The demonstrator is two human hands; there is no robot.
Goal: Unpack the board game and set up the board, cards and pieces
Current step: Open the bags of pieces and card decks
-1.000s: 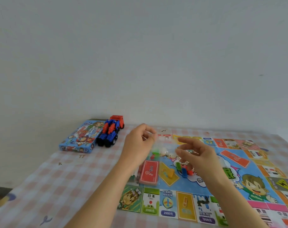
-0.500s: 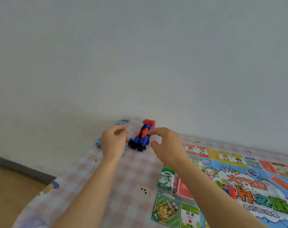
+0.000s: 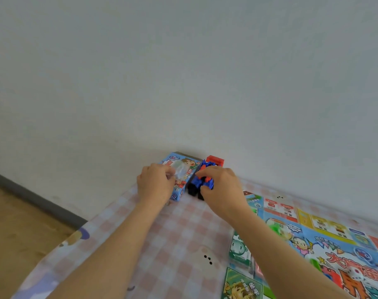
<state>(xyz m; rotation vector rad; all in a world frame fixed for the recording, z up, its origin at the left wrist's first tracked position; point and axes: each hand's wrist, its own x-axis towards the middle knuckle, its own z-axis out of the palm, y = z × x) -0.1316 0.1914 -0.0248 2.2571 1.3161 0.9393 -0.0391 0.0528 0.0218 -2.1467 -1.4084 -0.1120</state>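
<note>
At the far left of the table, close to the wall [image 3: 205,83], the left hand [image 3: 155,184] curls its fingers round a crumpled clear bag [image 3: 180,172] and holds it just over the blue game box [image 3: 189,164], which lies flat on the checked tablecloth [image 3: 173,234]. The right hand [image 3: 223,188] grips a blue and red toy truck [image 3: 197,183] standing right beside the box, with the thumb at its near end and the fingers curled over its top. The board [image 3: 313,240] already lies unfolded on the right of the table, with 1 deck of green cards [image 3: 238,249] at its left edge. I cannot tell whether the bag has anything in it. The step in hand looks like tidying the packaging away from play. Several things could go wrong here. The truck looks built from small parts, so a hard squeeze could pop 1 loose or drag the box along. The light bag could slide off the box towards the table's left edge and the floor. The right forearm crosses low over the green cards, so pulling it back carelessly could scatter them.
</note>
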